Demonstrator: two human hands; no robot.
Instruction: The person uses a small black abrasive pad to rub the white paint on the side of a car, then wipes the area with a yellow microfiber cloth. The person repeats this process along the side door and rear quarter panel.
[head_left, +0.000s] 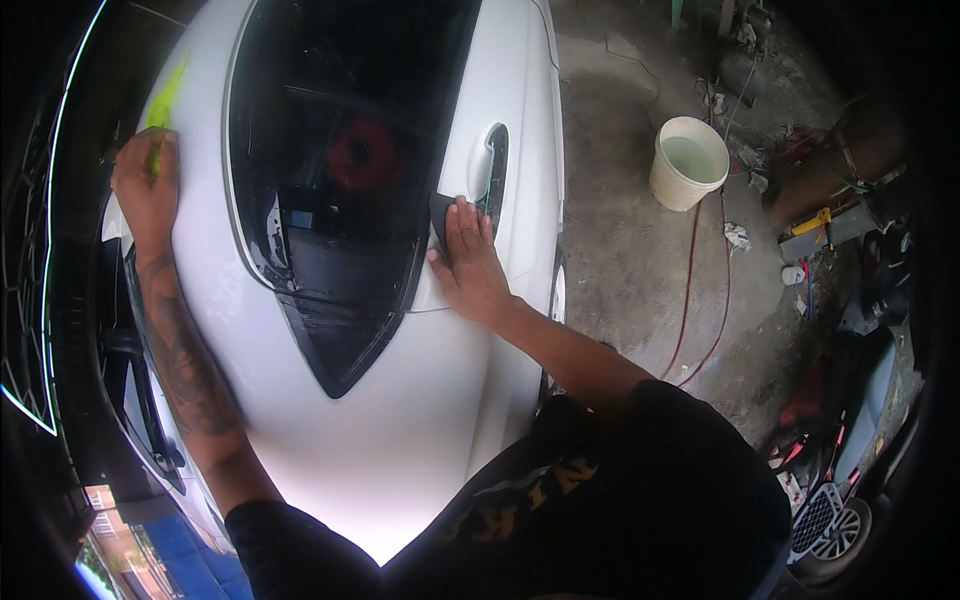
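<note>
- I see a white car (390, 440) filling the left and middle of the head view, its side facing up toward the camera.
- Right hand (468, 265): laid flat on the car door, fingers straight and together, palm down. It presses a dark pad (440, 215), of which only a corner shows past the fingertips. So the hand is open and pressing, not clenched.
- The pad sits just beside the door handle (493, 170), at the lower rear corner of the dark side window (340, 150).
- Left hand (148, 190): resting high on the roof edge of the car, well apart from the right hand. Fingers are curled around a bright yellow-green cloth (163, 105), which trails up from the fist along the roof edge.
- Left forearm runs down the left side of the window; it carries dark markings.
- I note a dark sleeve and dark clothing with yellow lettering at the lower edge of the view.
- Concrete floor (620, 260) to the right of the car. A pale bucket (688, 162) stands on it, with liquid inside; well apart from both hands.
- A thin red hose (690, 300) runs across the floor below the bucket.
- Far right: clutter in shadow; I cannot make out what it is.
</note>
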